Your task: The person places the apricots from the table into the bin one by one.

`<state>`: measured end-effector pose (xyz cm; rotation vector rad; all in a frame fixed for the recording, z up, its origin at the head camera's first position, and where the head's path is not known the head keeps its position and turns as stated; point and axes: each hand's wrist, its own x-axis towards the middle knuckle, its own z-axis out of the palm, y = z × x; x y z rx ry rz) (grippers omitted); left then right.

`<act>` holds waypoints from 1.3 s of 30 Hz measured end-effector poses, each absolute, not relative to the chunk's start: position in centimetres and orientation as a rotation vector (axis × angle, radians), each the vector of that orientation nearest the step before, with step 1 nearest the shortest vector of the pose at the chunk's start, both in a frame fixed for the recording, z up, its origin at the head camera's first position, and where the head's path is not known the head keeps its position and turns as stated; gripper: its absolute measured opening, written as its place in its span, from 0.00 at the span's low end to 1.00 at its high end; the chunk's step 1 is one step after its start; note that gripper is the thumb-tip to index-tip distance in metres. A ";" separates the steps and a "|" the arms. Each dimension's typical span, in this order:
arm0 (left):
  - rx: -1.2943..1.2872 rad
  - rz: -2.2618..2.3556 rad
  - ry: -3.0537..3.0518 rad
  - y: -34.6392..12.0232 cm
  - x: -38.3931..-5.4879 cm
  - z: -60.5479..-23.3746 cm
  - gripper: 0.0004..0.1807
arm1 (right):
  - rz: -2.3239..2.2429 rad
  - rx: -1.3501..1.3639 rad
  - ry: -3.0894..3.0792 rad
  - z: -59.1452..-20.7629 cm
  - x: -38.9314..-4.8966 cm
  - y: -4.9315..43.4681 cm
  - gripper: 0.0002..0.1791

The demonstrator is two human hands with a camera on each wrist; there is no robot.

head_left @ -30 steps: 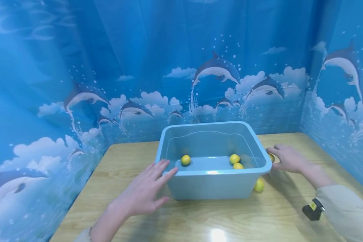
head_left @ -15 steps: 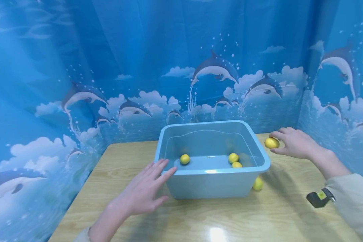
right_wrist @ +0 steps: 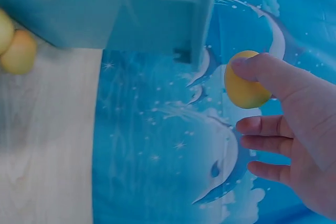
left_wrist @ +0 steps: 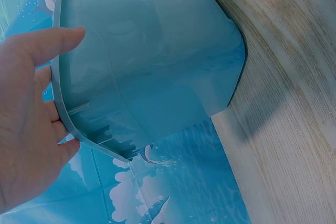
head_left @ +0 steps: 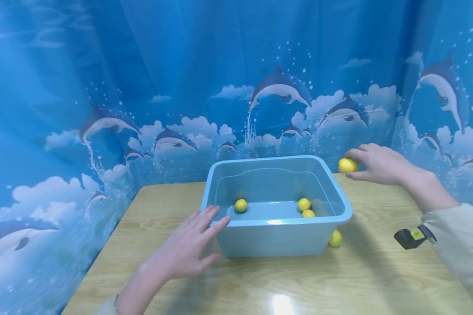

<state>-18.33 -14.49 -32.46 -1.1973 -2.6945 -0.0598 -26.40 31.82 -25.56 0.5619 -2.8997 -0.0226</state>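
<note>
My right hand [head_left: 384, 164] holds a yellow lemon [head_left: 347, 165] between thumb and fingers, raised above the table beyond the right rim of a light blue plastic bin [head_left: 272, 238]. In the right wrist view the thumb presses on the lemon [right_wrist: 245, 85] and the other fingers spread below it. My left hand [head_left: 185, 245] lies with extended fingers at the bin's front left corner; from the left wrist the thumb and fingers [left_wrist: 65, 150] appear along the rim. Inside the bin rest a lemon [head_left: 241, 205] on the left and two more, one of them a lemon [head_left: 304, 204], on the right.
Against the bin's right side a lemon [head_left: 335, 238] sits on the wooden table [head_left: 252, 288]; the right wrist view has two yellow fruits [right_wrist: 20, 53] there. A blue dolphin-print curtain [head_left: 205, 87] hangs behind and on both sides.
My right hand has lifted the lemon from beside the bin, going up and back to above rim height. My left hand and the bin have stayed in place.
</note>
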 end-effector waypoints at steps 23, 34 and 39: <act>-1.197 -0.066 -2.688 -14.6 -18.4 -32.5 0.46 | 0.052 0.577 -2.967 -22.0 -29.6 26.9 0.28; -1.195 -0.041 -2.689 -14.6 -18.5 -32.3 0.46 | 0.010 0.662 -2.999 -22.1 -31.5 23.8 0.27; -1.199 -0.046 -2.713 -14.5 -18.5 -32.3 0.46 | -0.032 0.686 -3.018 -22.5 -32.3 22.8 0.26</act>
